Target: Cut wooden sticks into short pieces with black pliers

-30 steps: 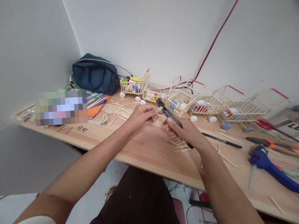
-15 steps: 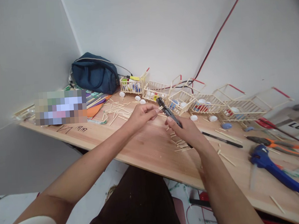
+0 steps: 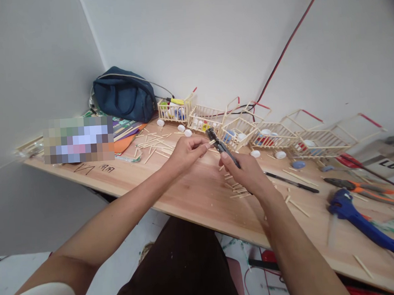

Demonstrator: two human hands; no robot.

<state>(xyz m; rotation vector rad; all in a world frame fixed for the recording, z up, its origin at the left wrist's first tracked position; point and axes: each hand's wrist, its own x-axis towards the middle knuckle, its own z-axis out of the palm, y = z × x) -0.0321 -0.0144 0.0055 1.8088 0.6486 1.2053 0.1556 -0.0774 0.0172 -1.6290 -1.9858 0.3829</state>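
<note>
My left hand (image 3: 191, 153) pinches a thin wooden stick (image 3: 212, 142) between thumb and fingers. Its tip reaches the jaws of a dark plier-like tool (image 3: 224, 149), whose exact kind I cannot tell. My right hand (image 3: 247, 169) is closed around that tool, thumb along its upper side. Under and beside my right hand lie several short cut sticks (image 3: 239, 190) on the wooden table (image 3: 193, 196). A loose pile of sticks (image 3: 155, 144) lies beyond my left hand.
Several small stick-built carts, including one with a yellow-handled tool on top (image 3: 173, 111), line the wall. A blue bag (image 3: 123, 95) stands at the back left. To the right are a black pen (image 3: 292, 181), orange-handled pliers (image 3: 369, 190) and a blue glue gun (image 3: 365, 222).
The view has shifted very slightly. Both hands keep nearly the same position, with the stick still at the tool's jaws.
</note>
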